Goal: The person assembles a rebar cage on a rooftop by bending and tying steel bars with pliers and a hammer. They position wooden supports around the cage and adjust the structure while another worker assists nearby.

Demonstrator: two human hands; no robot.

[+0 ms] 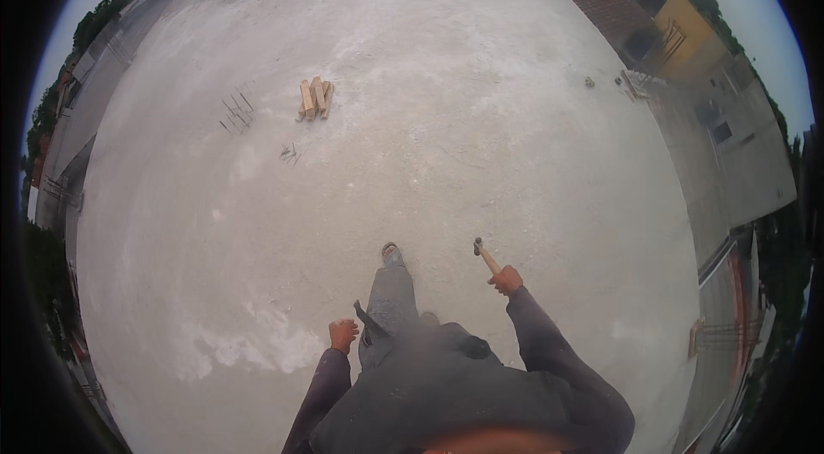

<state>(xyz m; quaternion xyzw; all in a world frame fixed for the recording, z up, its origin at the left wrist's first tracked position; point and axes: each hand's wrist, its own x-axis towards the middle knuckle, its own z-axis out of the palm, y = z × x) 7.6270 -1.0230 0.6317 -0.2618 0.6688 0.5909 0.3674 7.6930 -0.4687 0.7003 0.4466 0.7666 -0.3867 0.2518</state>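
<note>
My right hand [507,281] is closed round the wooden handle of a hammer [488,260]. Its dark metal head points forward, above the concrete floor [558,196]. At my left side hangs my left hand [343,335] with its fingers curled in; what they hold, if anything, is hidden. Close beside it, against my grey trouser leg, a dark strap-like piece [371,319] sticks out; I cannot tell whether the hand touches it. One foot [391,253] in an open shoe is out in front of me.
Ahead to the left lie several short wood blocks [316,99] in a pile. Thin rebar rods [236,113] stick up beside them, and loose metal pieces [291,154] lie nearer. The slab's edge curves along both sides, with buildings [730,124] beyond the right one.
</note>
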